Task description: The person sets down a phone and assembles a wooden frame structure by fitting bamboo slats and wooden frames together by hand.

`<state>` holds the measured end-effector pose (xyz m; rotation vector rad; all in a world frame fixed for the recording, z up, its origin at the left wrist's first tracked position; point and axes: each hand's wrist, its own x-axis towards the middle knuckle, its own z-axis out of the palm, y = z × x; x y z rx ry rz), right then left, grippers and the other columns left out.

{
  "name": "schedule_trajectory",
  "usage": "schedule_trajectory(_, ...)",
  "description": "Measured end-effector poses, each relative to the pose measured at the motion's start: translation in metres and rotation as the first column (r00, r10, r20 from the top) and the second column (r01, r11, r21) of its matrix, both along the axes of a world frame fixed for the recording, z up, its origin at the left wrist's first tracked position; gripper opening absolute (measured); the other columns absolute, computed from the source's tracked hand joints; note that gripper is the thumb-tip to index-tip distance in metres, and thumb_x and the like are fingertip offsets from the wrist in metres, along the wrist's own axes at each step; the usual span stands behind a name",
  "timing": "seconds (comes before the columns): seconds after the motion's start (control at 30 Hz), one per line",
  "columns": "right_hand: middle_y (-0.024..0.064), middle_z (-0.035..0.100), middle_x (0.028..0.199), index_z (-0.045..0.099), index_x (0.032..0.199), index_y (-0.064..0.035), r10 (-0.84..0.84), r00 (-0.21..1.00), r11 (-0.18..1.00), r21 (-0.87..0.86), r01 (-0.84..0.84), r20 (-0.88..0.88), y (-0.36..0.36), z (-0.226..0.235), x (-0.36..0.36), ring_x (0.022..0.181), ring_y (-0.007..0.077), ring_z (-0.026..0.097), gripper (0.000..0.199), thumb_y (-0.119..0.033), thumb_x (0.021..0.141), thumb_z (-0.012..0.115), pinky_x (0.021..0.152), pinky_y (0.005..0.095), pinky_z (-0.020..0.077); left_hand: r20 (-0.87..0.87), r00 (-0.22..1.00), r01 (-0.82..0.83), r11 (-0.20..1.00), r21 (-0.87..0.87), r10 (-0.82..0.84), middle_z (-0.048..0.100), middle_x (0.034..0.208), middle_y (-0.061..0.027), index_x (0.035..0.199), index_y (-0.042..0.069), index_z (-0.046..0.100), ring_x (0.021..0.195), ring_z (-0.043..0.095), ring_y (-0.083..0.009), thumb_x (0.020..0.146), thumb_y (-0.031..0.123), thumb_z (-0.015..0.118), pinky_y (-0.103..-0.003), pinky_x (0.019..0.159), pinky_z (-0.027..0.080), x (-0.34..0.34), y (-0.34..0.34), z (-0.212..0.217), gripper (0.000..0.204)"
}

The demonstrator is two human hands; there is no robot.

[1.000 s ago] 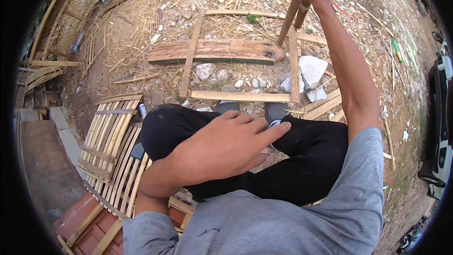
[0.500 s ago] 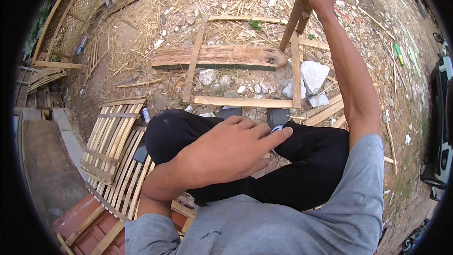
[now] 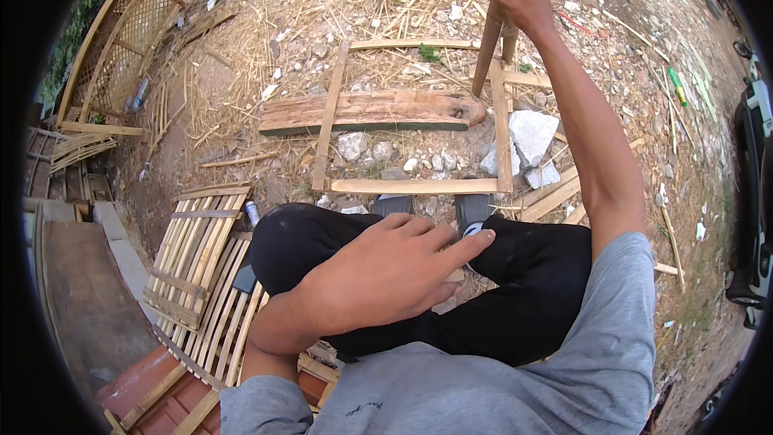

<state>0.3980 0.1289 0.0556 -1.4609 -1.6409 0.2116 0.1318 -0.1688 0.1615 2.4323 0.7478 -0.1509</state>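
Note:
My right hand (image 3: 527, 8), arm stretched forward, is closed around the upper part of a dark wooden plank (image 3: 488, 44). This plank stands nearly upright, its lower end by the right end of a thick weathered beam (image 3: 378, 109). A second dark wooden piece (image 3: 509, 44) shows just behind it, partly hidden by my hand. In front of my lap hovers my left hand (image 3: 394, 270), open, fingers loosely stretched and holding nothing. Beyond my feet, a rectangle of thin wooden slats (image 3: 415, 186) lies on the ground, its left slat crossing over the beam.
White stone chunks (image 3: 533, 135) lie beside the rectangle's right slat, near loose boards (image 3: 555, 193). Slatted wooden panels (image 3: 201, 242) lean at my left. A lattice panel (image 3: 121, 24) stands far left. Straw and rubble cover the ground. A parked vehicle (image 3: 753, 201) is at far right.
My right hand has moved slightly left and nearer, bringing the dark plank closer to vertical. My left hand stays over my lap, and the whole view has shifted a little.

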Motion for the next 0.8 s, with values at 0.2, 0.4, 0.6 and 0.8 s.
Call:
schedule_trajectory(0.2,0.0114,0.070,0.072,0.069,0.097,-0.0020,0.134,0.990,0.980,0.140,-0.140,0.048,-0.003,-0.004,-0.017,0.063,0.0162,0.066,0.039,-0.036,0.080,0.075,0.059,0.0317,0.0526,0.029,1.000,0.002,1.000,0.011,-0.003,0.059,0.111,-0.0114,0.142,0.011,0.036,0.107,0.056,-0.0301,0.087,0.026,0.064,-0.040,0.094,0.043,0.001,-0.002,0.000,0.064)
schedule_trajectory(0.4,0.0140,0.068,0.074,0.064,0.109,-0.0046,0.188,0.971,0.970,0.131,-0.207,0.147,-0.008,-0.008,-0.053,0.066,0.0257,0.067,0.039,-0.033,0.083,0.070,0.063,0.0364,0.0528,0.060,0.998,0.007,1.000,-0.003,-0.007,0.059,0.109,-0.0117,0.141,0.011,0.038,0.105,0.057,-0.0301,0.087,0.026,0.064,-0.040,0.093,0.043,0.004,-0.001,0.002,0.062)
schedule_trajectory(0.6,0.0156,0.064,0.071,0.059,0.096,-0.0051,0.395,0.880,0.863,0.222,-0.454,0.265,-0.026,-0.006,-0.093,0.067,0.0331,0.064,0.022,-0.024,0.087,0.065,0.062,0.0433,0.0499,0.071,0.997,0.000,1.000,-0.018,0.001,0.060,0.106,-0.0121,0.140,0.011,0.038,0.102,0.058,-0.0315,0.088,0.026,0.062,-0.040,0.092,0.044,0.003,0.000,-0.001,0.059)
schedule_trajectory(0.8,0.0152,0.065,0.072,0.059,0.097,-0.0037,0.430,0.864,0.828,0.265,-0.493,0.264,-0.034,0.035,-0.106,0.062,0.0310,0.065,0.024,-0.024,0.087,0.067,0.057,0.0400,0.0504,0.060,0.998,0.002,1.000,0.004,-0.002,0.060,0.107,-0.0132,0.140,0.010,0.038,0.102,0.059,-0.0319,0.089,0.028,0.061,-0.041,0.092,0.044,0.000,-0.001,0.000,0.058)
